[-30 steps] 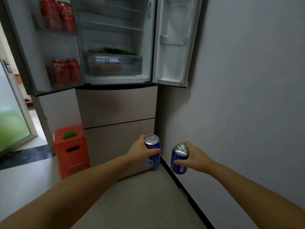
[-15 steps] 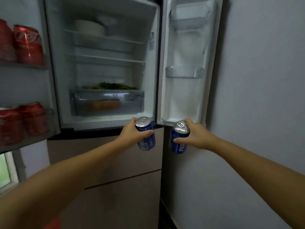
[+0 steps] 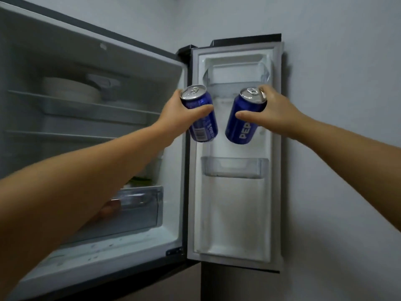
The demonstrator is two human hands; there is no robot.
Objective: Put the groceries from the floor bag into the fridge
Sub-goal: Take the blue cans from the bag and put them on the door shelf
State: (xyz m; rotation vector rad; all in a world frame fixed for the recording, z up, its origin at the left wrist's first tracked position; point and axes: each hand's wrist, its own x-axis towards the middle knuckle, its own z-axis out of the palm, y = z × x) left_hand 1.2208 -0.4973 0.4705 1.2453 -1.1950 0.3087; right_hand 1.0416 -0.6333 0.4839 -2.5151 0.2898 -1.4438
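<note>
Both hands are now lifted well above where they were half a second ago: then the cans were level with the bottom edge of the open fridge door, and now they are hanging in front of its upper half, between the two door bins.

The left hand point(image 3: 173, 116) is gripping the left blue can point(image 3: 200, 114), its thumb point(image 3: 200, 110) crossing the front of the can just under the silver top while the other fingers are wrapping round the far side, out of sight. The can is tilting with its base swung toward the right, its barcode facing the camera. The right hand point(image 3: 275, 111) is holding the right blue can point(image 3: 245, 118) the same way: the thumb point(image 3: 244, 115) is pressing across the front above the white lettering, and fingertips are showing at the rim behind the top. This can is leaning the opposite way, base toward the left, so the two bases are sitting near each other but apart.

Behind them, the fridge door point(image 3: 234, 213) is standing open against the wall. The upper door bin point(image 3: 236, 72) is just above the can tops; the lower door bin point(image 3: 234, 168) is below the bases. To the left, the fridge interior point(image 3: 65, 51) is showing a stack of plates point(image 3: 69, 89) on the top shelf and a clear drawer point(image 3: 138, 205) near the bottom edge, partly hidden by the left forearm.
</note>
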